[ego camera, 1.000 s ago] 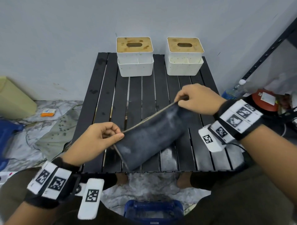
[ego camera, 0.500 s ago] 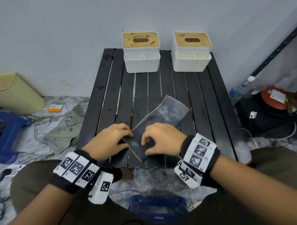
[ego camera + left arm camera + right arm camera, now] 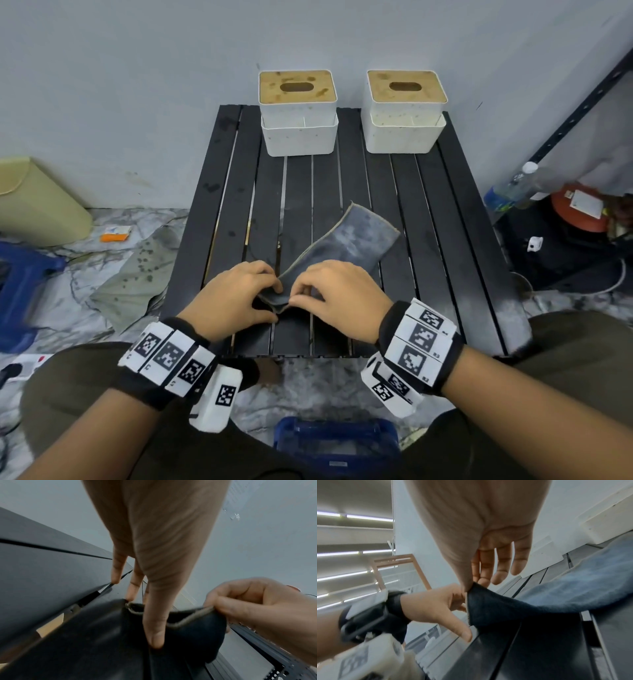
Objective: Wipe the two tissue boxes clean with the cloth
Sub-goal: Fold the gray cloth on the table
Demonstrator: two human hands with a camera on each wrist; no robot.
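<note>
1. The left hand (image 3: 236, 296) is pinching the near end of the dark blue-grey cloth (image 3: 346, 243) between thumb and fingers, its thumb (image 3: 154, 622) pressing down into the fabric.
2. The right hand (image 3: 337, 296) is pinching the same end by its pale stitched edge, just beside the left hand.
3. The cloth is lying folded on the black slatted table (image 3: 455, 240), stretching away from the hands towards the far right, its near end lifting slightly between the fingers.
4. The left tissue box (image 3: 298, 113) and the right tissue box (image 3: 406, 111) are standing side by side at the table's far edge against the wall, well apart from the cloth; both are showing brown stains on their wooden lids.
</note>
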